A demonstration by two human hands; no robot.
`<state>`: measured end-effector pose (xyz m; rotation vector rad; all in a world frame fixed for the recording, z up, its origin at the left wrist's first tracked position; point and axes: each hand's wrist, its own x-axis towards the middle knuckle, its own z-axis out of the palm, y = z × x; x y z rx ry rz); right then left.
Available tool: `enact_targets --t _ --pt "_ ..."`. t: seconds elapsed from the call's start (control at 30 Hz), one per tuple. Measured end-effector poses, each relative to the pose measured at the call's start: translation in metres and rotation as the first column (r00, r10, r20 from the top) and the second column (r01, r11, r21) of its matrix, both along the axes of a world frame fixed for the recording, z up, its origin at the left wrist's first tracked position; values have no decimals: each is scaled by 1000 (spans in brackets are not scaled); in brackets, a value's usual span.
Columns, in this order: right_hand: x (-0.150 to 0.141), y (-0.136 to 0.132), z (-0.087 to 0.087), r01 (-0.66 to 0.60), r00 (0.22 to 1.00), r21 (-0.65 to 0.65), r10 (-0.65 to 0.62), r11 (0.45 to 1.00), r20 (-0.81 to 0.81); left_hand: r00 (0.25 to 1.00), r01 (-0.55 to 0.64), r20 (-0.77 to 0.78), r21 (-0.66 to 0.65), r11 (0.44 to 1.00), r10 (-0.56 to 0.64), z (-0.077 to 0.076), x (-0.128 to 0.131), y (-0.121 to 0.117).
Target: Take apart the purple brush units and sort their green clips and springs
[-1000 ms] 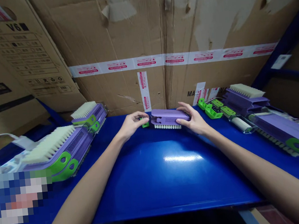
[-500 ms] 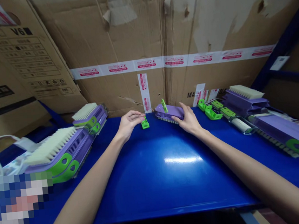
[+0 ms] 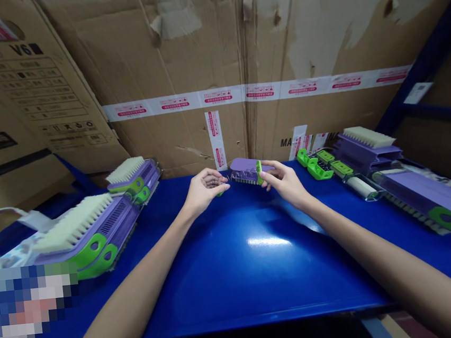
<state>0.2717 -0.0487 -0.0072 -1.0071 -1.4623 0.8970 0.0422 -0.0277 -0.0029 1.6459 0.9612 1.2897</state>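
My left hand (image 3: 206, 193) is closed in a pinch on a thin, shiny coiled wire (image 3: 231, 177), which looks like a small spring. Its far end lies in front of the purple brush (image 3: 245, 164), bristles down at the back of the table. A second green piece (image 3: 220, 193) shows only as a sliver beneath those left fingers. Between thumb and fingers of my right hand (image 3: 284, 180) a small green plastic piece (image 3: 259, 172) is held upright, just in front of the brush's right end.
Stacked purple-and-green brushes (image 3: 83, 230) line the left of the blue table (image 3: 220, 276), beside a white plug and cable (image 3: 39, 218). To the right are green parts (image 3: 319, 169), a clear-cased roller (image 3: 363, 187) and more purple brushes (image 3: 431, 191). Cardboard (image 3: 182, 136) walls the back.
My right hand has let go of the brush and taken hold of the green piece that stood by it. My left hand has shifted right, covering most of the other green piece.
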Motion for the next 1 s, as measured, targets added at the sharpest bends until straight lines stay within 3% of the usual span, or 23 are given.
enact_targets --t 0.13,0.2,0.27,0.37,0.47,0.53,0.63,0.73,0.83,0.9,1.0 --pt "-4 -6 4 -131 972 -249 76 960 -221 960 -60 -251 257 965 127 -1 6 -7" --pt "-4 -7 5 -175 955 -284 92 943 -283 931 -76 -311 344 936 190 -2 8 -10" --pt "-3 -6 5 -162 953 -247 87 955 -289 924 -102 -314 350 931 219 -2 9 -11" --pt "-2 -4 4 -91 973 -111 65 990 -223 945 -107 -284 207 972 165 0 10 -11" --pt "-1 -4 3 -36 997 68 41 997 -69 982 -18 -189 -44 999 10 5 10 -9" --pt "1 -6 5 -23 997 203 8 979 73 995 45 -76 -195 980 -61 8 9 -7" --pt "8 -10 15 33 952 419 -157 907 264 997 52 64 -286 957 -35 11 6 -5" --pt "27 -16 33 177 853 542 -402 822 332 994 -13 100 -262 965 41 10 3 -2" --pt "57 -25 46 331 692 537 -587 776 421 993 -57 85 -236 970 79 8 -1 1" --pt "82 -33 46 398 542 516 -648 759 535 993 -72 72 -226 971 91 8 -1 1" --pt "119 -47 37 531 226 471 -653 705 723 994 -85 55 -218 972 99 8 -1 2"
